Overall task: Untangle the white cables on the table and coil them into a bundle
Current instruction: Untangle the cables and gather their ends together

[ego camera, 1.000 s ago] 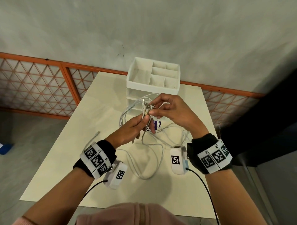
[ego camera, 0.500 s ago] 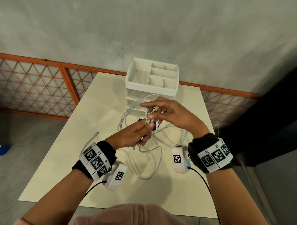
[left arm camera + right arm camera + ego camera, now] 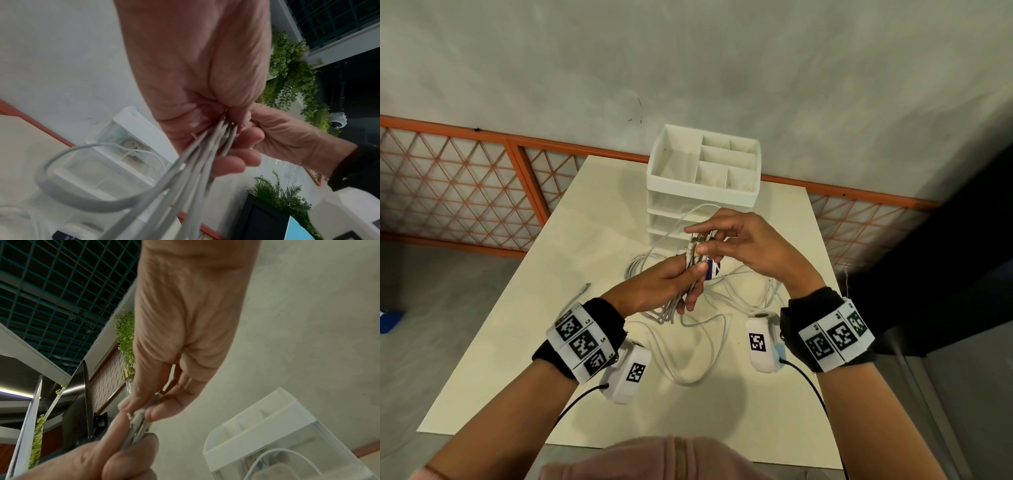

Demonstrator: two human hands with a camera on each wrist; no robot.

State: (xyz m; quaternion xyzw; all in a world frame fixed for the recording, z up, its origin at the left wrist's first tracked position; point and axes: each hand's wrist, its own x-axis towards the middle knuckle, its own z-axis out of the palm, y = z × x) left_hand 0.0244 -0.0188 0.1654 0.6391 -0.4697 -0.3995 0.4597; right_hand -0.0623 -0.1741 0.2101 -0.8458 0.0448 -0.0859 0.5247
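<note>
Several white cables (image 3: pixel 690 337) trail in loose loops over the cream table (image 3: pixel 517 325). My left hand (image 3: pixel 671 286) grips a gathered bunch of cable strands (image 3: pixel 197 164) just above the table's middle. My right hand (image 3: pixel 726 240) pinches the plug ends (image 3: pixel 698 240) that stick up from that bunch, thumb and fingertips (image 3: pixel 141 408) closed on the connectors (image 3: pixel 139 418). The two hands touch each other around the bunch. A single loose plug end (image 3: pixel 584 287) lies on the table to the left.
A white drawer organiser (image 3: pixel 703 178) with open top compartments stands at the table's far edge, right behind the hands. A small purple-and-white item (image 3: pixel 711 269) lies under the hands. An orange lattice rail (image 3: pixel 465 192) runs behind the table; dark furniture (image 3: pixel 945 274) stands right.
Both hands have come slightly toward me with the cable ends. My left hand has closed further round the strands, and my right fingers have shifted on the plug tips.
</note>
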